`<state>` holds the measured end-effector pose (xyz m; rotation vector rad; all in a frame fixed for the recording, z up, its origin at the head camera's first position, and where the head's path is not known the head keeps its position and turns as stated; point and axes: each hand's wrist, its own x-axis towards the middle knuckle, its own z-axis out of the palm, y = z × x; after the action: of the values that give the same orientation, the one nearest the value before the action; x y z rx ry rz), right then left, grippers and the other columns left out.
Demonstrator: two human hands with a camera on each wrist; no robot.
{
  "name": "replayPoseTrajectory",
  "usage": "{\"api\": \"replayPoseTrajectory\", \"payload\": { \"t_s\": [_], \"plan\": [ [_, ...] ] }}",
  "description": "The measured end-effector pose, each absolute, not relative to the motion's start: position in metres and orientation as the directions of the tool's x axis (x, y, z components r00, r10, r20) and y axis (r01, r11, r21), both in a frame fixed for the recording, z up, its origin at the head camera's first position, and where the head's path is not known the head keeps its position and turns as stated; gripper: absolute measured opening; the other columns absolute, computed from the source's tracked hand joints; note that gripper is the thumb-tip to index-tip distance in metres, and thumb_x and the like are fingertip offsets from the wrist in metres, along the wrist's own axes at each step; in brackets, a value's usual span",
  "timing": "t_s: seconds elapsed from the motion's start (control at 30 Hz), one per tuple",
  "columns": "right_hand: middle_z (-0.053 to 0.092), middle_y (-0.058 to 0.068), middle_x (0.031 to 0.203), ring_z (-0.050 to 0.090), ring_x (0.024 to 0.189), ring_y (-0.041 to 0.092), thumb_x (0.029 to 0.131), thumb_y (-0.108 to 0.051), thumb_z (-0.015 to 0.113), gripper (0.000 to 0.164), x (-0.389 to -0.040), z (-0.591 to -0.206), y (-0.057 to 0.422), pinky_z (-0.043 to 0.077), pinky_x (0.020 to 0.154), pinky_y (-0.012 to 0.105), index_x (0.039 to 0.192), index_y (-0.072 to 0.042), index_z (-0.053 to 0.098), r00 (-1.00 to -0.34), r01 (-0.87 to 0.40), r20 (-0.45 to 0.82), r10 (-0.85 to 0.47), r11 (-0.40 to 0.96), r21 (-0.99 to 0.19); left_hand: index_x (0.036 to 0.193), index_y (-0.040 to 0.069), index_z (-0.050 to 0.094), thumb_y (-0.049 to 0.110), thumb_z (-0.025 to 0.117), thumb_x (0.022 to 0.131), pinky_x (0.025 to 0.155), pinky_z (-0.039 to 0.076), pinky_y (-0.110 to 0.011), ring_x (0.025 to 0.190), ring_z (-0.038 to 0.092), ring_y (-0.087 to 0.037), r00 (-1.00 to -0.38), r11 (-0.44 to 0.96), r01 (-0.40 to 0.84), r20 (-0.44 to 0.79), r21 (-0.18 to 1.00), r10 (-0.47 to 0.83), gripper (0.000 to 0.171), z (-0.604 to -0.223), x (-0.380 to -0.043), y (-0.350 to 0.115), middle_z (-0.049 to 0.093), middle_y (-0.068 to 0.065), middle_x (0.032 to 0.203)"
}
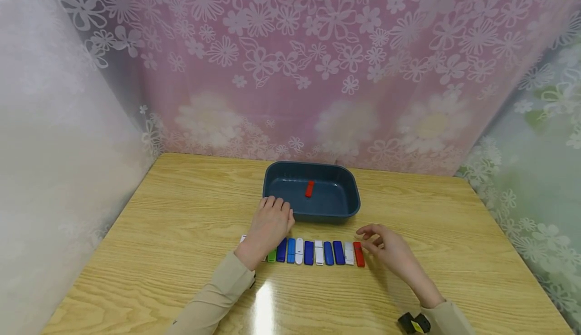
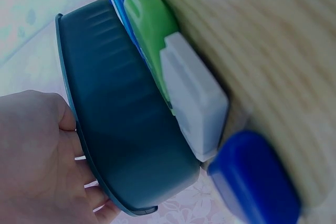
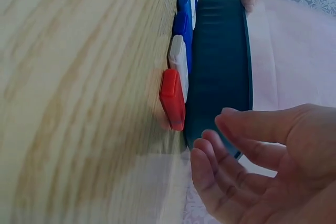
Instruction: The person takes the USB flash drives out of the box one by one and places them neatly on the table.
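A dark teal plastic tray stands on the table, with one red USB flash drive lying inside. My left hand grips its rim at the near left corner; in the left wrist view the fingers are hooked over the edge. In front of the tray runs a row of USB flash drives in blue, white and green, partly hidden by the left arm. Another red flash drive ends the row at the right. Just beside it my right hand hovers with loosely bent fingers, holding nothing.
Wood-grain table beneath everything. A pink flowered curtain hangs along the back edge, with pale cloth on both sides. In the left wrist view a green drive, a white drive and a blue drive stand close to the tray.
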<state>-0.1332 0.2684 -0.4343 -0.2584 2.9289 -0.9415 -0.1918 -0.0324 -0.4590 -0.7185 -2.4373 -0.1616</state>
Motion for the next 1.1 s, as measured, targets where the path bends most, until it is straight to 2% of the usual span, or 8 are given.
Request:
{"api": "replayPoseTrajectory", "payload": {
  "t_s": [0.23,0.4,0.57,0.8,1.1],
  "plan": [
    [0.071,-0.001,0.098,0.066,0.084,0.015,0.099,-0.015,0.066,0.010,-0.135,-0.428,0.267,0.054,0.074,0.032,0.105,-0.013,0.073,-0.983,-0.184,0.081,-0.167,0.804,-0.565,0.086,0.006,0.066,0.020,0.064,0.097,0.090,0.049,-0.041,0.087,0.061,-0.028,-0.681,0.848,0.527,0.572,-0.050,0.457,0.018,-0.460,-0.191,-0.032,0.065,-0.007,0.083],
    [0.071,-0.001,0.092,0.067,0.081,0.016,0.101,-0.020,0.063,0.013,-0.141,-0.420,0.264,0.054,0.068,0.028,0.106,-0.012,0.072,-0.974,-0.224,0.148,-0.169,0.785,-0.578,0.087,0.007,0.067,0.021,0.065,0.097,0.090,0.049,-0.041,0.088,0.061,-0.028,-0.683,0.850,0.524,0.571,-0.053,0.456,0.017,-0.460,-0.191,-0.032,0.065,-0.007,0.084],
    [0.071,0.001,0.088,0.069,0.077,0.023,0.101,-0.020,0.063,0.013,-0.149,-0.410,0.257,0.052,0.062,0.026,0.106,-0.013,0.072,-0.965,-0.257,0.195,-0.174,0.767,-0.588,0.087,0.006,0.067,0.021,0.065,0.097,0.091,0.048,-0.041,0.088,0.061,-0.028,-0.687,0.851,0.522,0.567,-0.051,0.455,0.017,-0.460,-0.191,-0.032,0.065,-0.007,0.085],
    [0.073,0.005,0.091,0.071,0.079,0.026,0.102,-0.027,0.062,0.019,-0.165,-0.402,0.246,0.053,0.064,0.030,0.109,-0.012,0.072,-0.958,-0.279,0.221,-0.183,0.778,-0.563,0.088,0.007,0.067,0.022,0.062,0.099,0.092,0.048,-0.041,0.089,0.061,-0.028,-0.697,0.852,0.522,0.554,-0.044,0.456,0.019,-0.460,-0.191,-0.032,0.066,-0.007,0.086],
    [0.074,0.008,0.092,0.070,0.079,0.026,0.102,-0.025,0.062,0.020,-0.200,-0.395,0.221,0.052,0.063,0.032,0.113,-0.010,0.071,-0.957,-0.284,0.228,-0.181,0.749,-0.599,0.089,0.006,0.067,0.022,0.059,0.100,0.092,0.048,-0.041,0.090,0.061,-0.028,-0.702,0.854,0.519,0.546,-0.047,0.457,0.021,-0.458,-0.190,-0.032,0.066,-0.007,0.087]
  ]
}}
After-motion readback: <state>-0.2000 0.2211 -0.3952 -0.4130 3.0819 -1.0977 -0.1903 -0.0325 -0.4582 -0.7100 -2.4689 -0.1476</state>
